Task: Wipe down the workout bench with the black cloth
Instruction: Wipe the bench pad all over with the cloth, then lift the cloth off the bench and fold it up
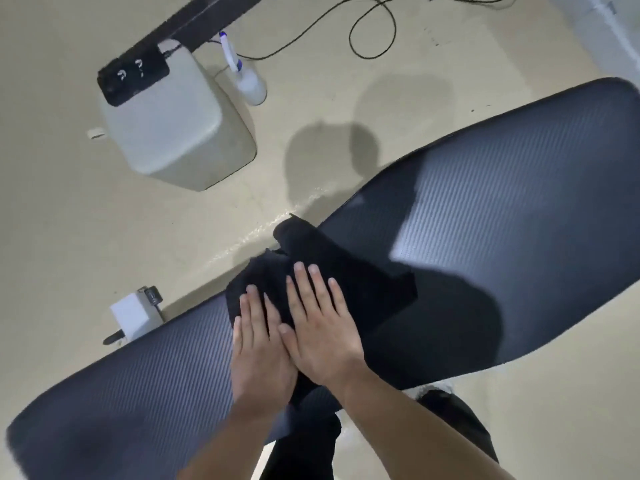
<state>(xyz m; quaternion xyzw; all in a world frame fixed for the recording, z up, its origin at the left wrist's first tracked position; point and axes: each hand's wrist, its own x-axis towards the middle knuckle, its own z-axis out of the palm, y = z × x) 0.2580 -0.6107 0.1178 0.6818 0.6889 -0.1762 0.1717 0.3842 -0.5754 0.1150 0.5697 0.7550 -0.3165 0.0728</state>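
The workout bench [502, 216] is a long dark pad with a ribbed texture, running from lower left to upper right. A black cloth [346, 268] lies bunched on the middle of the pad, reaching its far edge. My left hand [258, 348] and my right hand [320, 327] lie flat on the cloth side by side, fingers stretched out and pointing away from me, the right thumb overlapping the left hand. Both palms press the cloth against the pad. My forearms enter from the bottom of the view.
On the beige floor beyond the bench stand a pale box-shaped unit [173, 126] with a black power strip [133, 76] on it, a spray bottle [244, 77], and a looping black cable [372, 36]. A small white block [133, 315] sits by the bench's far edge.
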